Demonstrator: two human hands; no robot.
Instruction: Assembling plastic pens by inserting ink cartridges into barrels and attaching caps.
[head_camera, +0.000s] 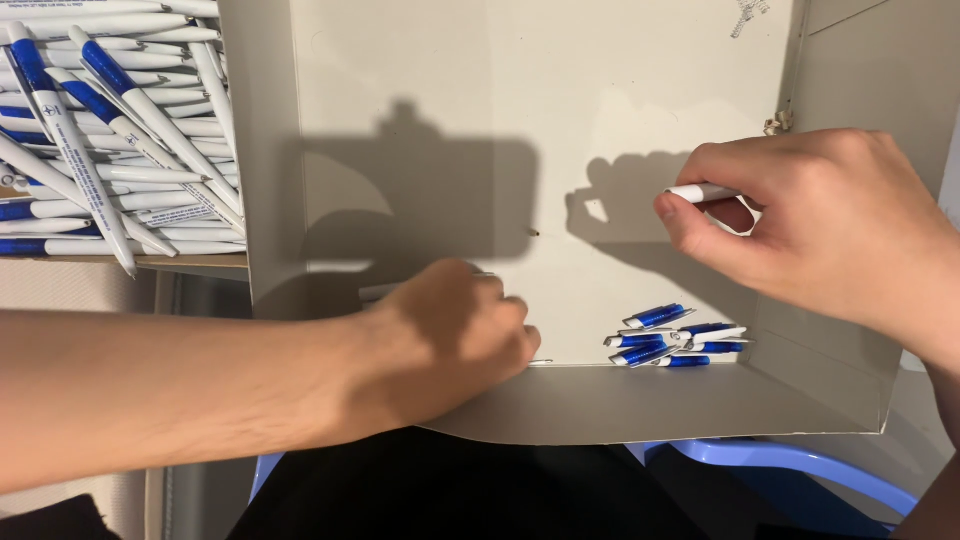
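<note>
Right hand: our right hand (830, 230), at 3 o'clock, pinches a white pen part (700, 193).
Left hand: our left hand (450, 340) is curled at the cardboard box (640, 400) front edge; grip unclear.
Blue-and-white pens: small pile (675, 342) at 5 o'clock; full box of pens (110, 130) at 10 o'clock.

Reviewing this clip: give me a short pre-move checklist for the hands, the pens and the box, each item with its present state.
1. Right hand grips a white pen barrel: ok.
2. Left hand rests on the grey cardboard box front edge: ok.
3. What the left hand holds: cannot tell, fingers curled under.
4. Small pile of blue-and-white pens lies inside the box, near corner: ok.
5. Large stack of blue-and-white pens in the neighbouring tray, apart from both hands: ok.
</note>
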